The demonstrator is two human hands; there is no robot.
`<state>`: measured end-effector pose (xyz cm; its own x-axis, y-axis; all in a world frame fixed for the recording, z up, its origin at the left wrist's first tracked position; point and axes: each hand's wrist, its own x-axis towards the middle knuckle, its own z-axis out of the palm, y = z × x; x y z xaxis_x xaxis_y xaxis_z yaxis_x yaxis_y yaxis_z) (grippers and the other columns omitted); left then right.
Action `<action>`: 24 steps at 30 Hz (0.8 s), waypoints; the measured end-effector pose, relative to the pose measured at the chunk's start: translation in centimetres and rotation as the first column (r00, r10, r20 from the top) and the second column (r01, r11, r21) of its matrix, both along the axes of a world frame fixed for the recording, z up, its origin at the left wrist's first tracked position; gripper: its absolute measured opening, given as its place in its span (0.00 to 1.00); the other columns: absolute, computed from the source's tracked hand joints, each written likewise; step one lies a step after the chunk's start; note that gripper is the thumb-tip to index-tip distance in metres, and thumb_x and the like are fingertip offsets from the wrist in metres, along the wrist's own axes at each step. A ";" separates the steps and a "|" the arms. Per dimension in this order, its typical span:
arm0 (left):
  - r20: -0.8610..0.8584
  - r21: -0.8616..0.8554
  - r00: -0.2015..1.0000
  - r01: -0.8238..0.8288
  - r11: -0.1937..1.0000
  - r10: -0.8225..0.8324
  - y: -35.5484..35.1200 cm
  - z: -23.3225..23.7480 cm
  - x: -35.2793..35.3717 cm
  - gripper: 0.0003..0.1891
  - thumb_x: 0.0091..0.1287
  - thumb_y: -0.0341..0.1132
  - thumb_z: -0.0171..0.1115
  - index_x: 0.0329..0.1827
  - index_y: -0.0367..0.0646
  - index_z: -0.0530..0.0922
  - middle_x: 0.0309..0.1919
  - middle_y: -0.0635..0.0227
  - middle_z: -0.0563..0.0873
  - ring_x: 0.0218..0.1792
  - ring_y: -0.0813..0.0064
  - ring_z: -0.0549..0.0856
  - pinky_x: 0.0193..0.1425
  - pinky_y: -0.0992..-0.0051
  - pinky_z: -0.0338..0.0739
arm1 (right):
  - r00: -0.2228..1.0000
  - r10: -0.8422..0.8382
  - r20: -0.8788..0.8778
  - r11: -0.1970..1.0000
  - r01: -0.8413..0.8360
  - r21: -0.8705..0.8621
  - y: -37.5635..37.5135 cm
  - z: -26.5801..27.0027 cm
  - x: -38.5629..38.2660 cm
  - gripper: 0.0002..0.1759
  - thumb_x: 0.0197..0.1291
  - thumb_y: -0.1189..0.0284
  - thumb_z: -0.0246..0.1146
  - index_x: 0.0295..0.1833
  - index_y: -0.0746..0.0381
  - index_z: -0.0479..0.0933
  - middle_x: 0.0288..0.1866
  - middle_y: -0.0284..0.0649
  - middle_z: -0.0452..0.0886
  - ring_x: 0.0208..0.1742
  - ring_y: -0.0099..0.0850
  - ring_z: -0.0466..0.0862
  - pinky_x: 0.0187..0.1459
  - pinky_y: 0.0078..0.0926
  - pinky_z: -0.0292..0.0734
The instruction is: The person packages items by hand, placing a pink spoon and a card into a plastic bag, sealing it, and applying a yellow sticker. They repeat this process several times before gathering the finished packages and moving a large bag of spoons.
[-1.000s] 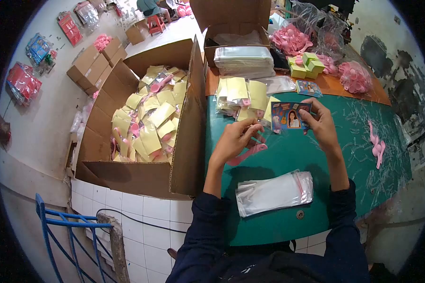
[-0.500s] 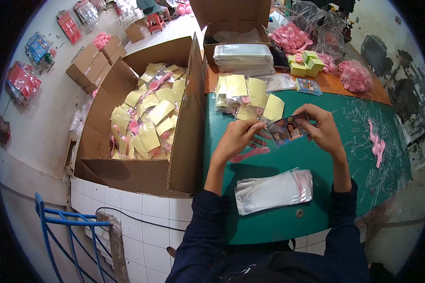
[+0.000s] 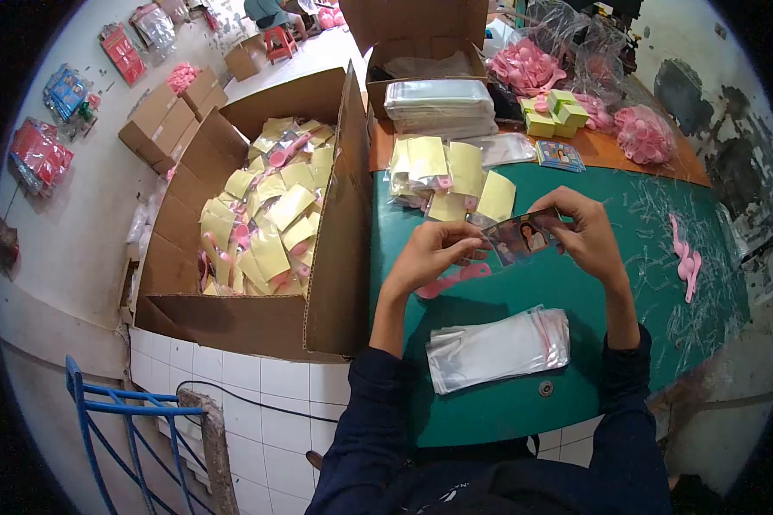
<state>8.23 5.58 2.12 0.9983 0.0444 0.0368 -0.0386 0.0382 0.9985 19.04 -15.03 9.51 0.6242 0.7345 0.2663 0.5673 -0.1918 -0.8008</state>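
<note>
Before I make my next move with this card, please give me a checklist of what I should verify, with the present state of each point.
1. Both hands hold the printed card, the left hand at its left edge and the right hand at its right edge: ok.
2. The card's picture side faces up: ok.
3. A clear sleeve is around the card: cannot tell.
4. The pink piece lies on the green table, just below the left hand: ok.
5. The stack of clear bags lies close to the table's near edge: ok.

Green table (image 3: pixel 575 283), yellow packets (image 3: pixel 270 215), pink spoons (image 3: pixel 685 257)
</note>
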 end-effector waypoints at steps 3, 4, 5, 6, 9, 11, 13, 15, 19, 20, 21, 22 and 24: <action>0.008 -0.009 1.000 0.028 1.000 -0.028 0.1 -0.3 0.0 0.12 0.64 0.30 0.59 0.46 0.30 0.78 0.37 0.63 0.85 0.39 0.75 0.85 0.42 0.76 0.80 | 0.998 0.023 0.062 0.999 -0.024 0.020 0.3 -0.2 -0.2 0.06 0.54 0.80 0.61 0.39 0.64 0.78 0.32 0.35 0.77 0.28 0.23 0.77 0.25 0.20 0.72; 0.005 0.008 1.000 0.025 1.000 -0.025 0.1 -0.3 0.0 0.12 0.64 0.30 0.59 0.47 0.31 0.77 0.38 0.63 0.85 0.40 0.75 0.85 0.42 0.76 0.80 | 0.986 0.041 0.161 0.999 -0.046 0.029 0.4 -0.7 0.1 0.06 0.54 0.80 0.61 0.39 0.64 0.78 0.32 0.36 0.77 0.28 0.24 0.77 0.26 0.21 0.73; 0.003 0.024 1.000 0.022 0.999 -0.023 0.1 -0.3 0.0 0.13 0.65 0.30 0.60 0.48 0.31 0.77 0.39 0.63 0.84 0.41 0.74 0.84 0.42 0.75 0.80 | 0.964 0.057 0.260 0.997 -0.069 0.035 0.4 -0.9 0.2 0.07 0.53 0.80 0.62 0.39 0.63 0.78 0.32 0.36 0.77 0.28 0.24 0.77 0.27 0.21 0.73; -0.002 0.051 0.999 0.046 0.998 -0.046 0.1 -0.2 0.0 0.13 0.64 0.30 0.60 0.49 0.32 0.77 0.39 0.63 0.84 0.40 0.75 0.84 0.42 0.76 0.80 | 0.972 0.066 0.225 0.997 -0.072 0.017 0.5 -0.9 0.0 0.07 0.52 0.81 0.62 0.39 0.64 0.78 0.32 0.37 0.77 0.29 0.26 0.78 0.28 0.22 0.74; 0.040 0.094 0.995 0.092 0.991 -0.096 -0.1 -0.2 0.2 0.15 0.64 0.30 0.60 0.52 0.33 0.75 0.38 0.64 0.85 0.36 0.80 0.83 0.40 0.78 0.78 | 0.983 0.088 0.160 0.996 -0.088 -0.006 1.0 -1.0 -0.8 0.08 0.51 0.80 0.64 0.38 0.64 0.78 0.32 0.39 0.77 0.30 0.28 0.79 0.30 0.24 0.74; 0.149 0.070 0.983 0.096 0.993 -0.106 -0.8 -0.3 0.4 0.16 0.64 0.30 0.60 0.54 0.36 0.74 0.37 0.66 0.85 0.34 0.82 0.82 0.39 0.80 0.77 | 0.980 0.099 0.173 0.995 -0.103 0.012 1.2 -1.4 -1.0 0.08 0.49 0.79 0.65 0.38 0.63 0.78 0.31 0.40 0.76 0.30 0.29 0.79 0.30 0.25 0.73; 0.045 0.037 0.991 0.122 0.992 -0.124 -0.9 0.9 0.0 0.19 0.63 0.31 0.61 0.57 0.39 0.72 0.35 0.65 0.85 0.34 0.81 0.82 0.39 0.79 0.77 | 0.983 0.166 0.076 0.979 -0.155 -0.134 1.2 -1.6 -1.1 0.10 0.48 0.78 0.67 0.38 0.63 0.77 0.30 0.41 0.76 0.30 0.29 0.79 0.31 0.26 0.72; 0.022 0.110 0.994 0.103 0.989 -0.106 -1.2 1.4 -0.2 0.23 0.62 0.32 0.63 0.60 0.41 0.70 0.34 0.63 0.86 0.34 0.80 0.83 0.38 0.78 0.77 | 0.977 0.198 0.084 0.967 -0.181 -0.178 1.2 -2.4 -1.0 0.12 0.46 0.76 0.68 0.39 0.63 0.77 0.29 0.41 0.76 0.29 0.28 0.78 0.31 0.26 0.71; 0.044 0.370 0.999 0.005 0.929 -0.023 -1.9 1.3 -0.1 0.29 0.60 0.37 0.66 0.64 0.45 0.65 0.34 0.56 0.86 0.35 0.75 0.85 0.36 0.75 0.77 | 0.976 0.216 0.001 0.924 -0.204 -0.323 1.3 -2.8 -0.1 0.16 0.46 0.73 0.69 0.41 0.65 0.76 0.29 0.39 0.77 0.29 0.24 0.76 0.33 0.23 0.70; 0.023 0.413 1.000 -0.006 0.911 -0.004 -2.0 1.4 -0.1 0.31 0.60 0.38 0.66 0.65 0.45 0.64 0.34 0.54 0.86 0.35 0.74 0.85 0.35 0.74 0.77 | 0.974 0.206 -0.099 0.882 -0.229 -0.413 1.2 -2.4 0.1 0.17 0.46 0.72 0.69 0.42 0.66 0.76 0.29 0.38 0.77 0.30 0.23 0.76 0.33 0.22 0.70; 0.040 0.413 0.999 -0.022 0.911 0.006 -1.9 1.1 0.0 0.31 0.60 0.38 0.66 0.65 0.45 0.63 0.33 0.54 0.86 0.35 0.73 0.86 0.35 0.74 0.77 | 0.956 0.227 -0.189 0.917 -0.275 -0.288 1.1 -2.6 0.1 0.16 0.46 0.72 0.69 0.41 0.66 0.77 0.29 0.37 0.78 0.30 0.22 0.76 0.33 0.22 0.70; 0.054 0.413 0.998 -0.037 0.910 0.016 -1.7 0.8 0.0 0.31 0.60 0.39 0.66 0.64 0.45 0.62 0.33 0.53 0.86 0.35 0.72 0.86 0.34 0.74 0.77 | 0.927 0.256 -0.275 0.940 -0.305 -0.155 1.1 -2.9 0.2 0.16 0.46 0.71 0.69 0.40 0.66 0.77 0.29 0.35 0.78 0.30 0.22 0.76 0.33 0.21 0.70; 0.064 0.418 0.998 -0.045 0.907 0.019 -1.7 0.6 0.0 0.32 0.59 0.39 0.66 0.64 0.45 0.61 0.33 0.54 0.86 0.34 0.72 0.86 0.33 0.74 0.77 | 0.869 0.328 -0.371 0.932 -0.362 -0.024 1.1 -4.1 0.8 0.15 0.46 0.71 0.69 0.39 0.66 0.78 0.29 0.33 0.79 0.29 0.20 0.76 0.33 0.20 0.70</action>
